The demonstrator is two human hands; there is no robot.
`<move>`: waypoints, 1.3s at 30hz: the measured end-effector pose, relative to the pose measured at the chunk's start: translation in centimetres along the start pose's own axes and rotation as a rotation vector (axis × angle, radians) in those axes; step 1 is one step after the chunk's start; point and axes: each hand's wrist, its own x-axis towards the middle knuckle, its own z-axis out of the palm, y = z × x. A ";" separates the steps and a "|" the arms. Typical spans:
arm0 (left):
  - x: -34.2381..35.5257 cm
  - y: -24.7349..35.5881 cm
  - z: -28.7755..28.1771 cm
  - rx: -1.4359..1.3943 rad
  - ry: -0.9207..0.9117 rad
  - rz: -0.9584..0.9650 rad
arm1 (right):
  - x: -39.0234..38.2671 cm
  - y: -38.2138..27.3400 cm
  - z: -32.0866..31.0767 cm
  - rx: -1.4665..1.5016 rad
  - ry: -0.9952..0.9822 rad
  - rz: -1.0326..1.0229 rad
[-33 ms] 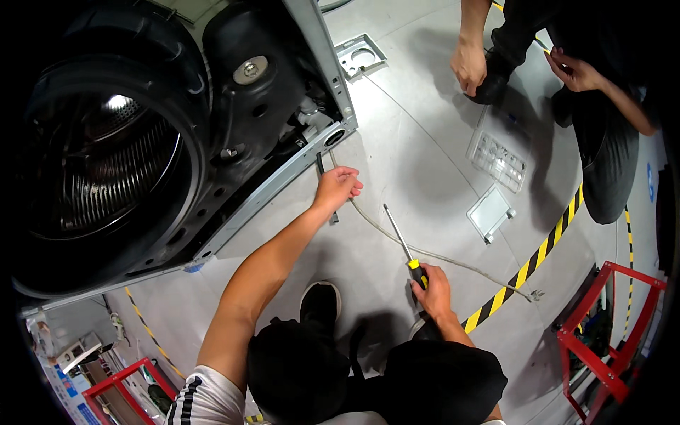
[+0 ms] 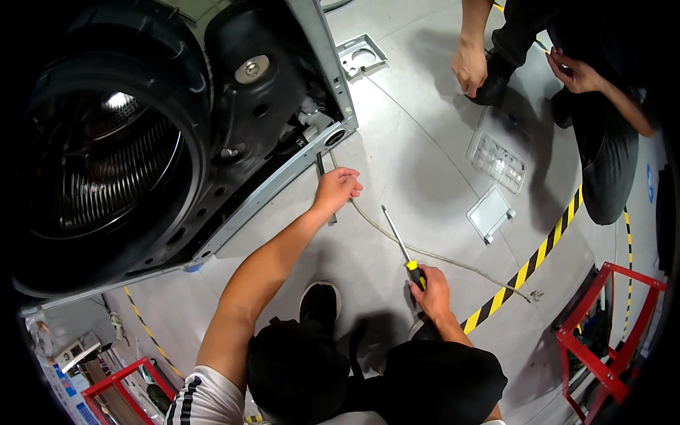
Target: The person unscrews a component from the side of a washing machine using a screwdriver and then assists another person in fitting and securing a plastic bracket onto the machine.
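Note:
My left hand (image 2: 338,189) is beside the lower edge of a front-loading washing machine (image 2: 280,180) with its inside exposed. Its fingers are curled together, and whatever they may hold is hidden. A dark narrow bar (image 2: 320,165) passes beneath this hand, and a grey power cord (image 2: 453,260) runs out from beside it across the floor. In my right hand (image 2: 432,290) is a screwdriver (image 2: 398,237) with a yellow and black handle, closed in the fingers. Its shaft points away from me, toward the far left, and crosses over the cord.
Across from me, a co-worker's hand (image 2: 469,67) hangs by a black shoe. Near it are a clear compartment box (image 2: 499,159), a pale small lid (image 2: 490,214) and a white panel (image 2: 363,55). Striped floor tape (image 2: 528,268) and a red frame (image 2: 591,358) lie to the right.
The screwdriver and my right hand have shifted very slightly left and nearer to me. My left hand stays in place.

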 end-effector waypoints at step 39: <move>-1.5 -4.9 -6.5 0.909 -0.219 0.443 | 12.2 -6.3 -8.8 -0.596 -0.494 -0.477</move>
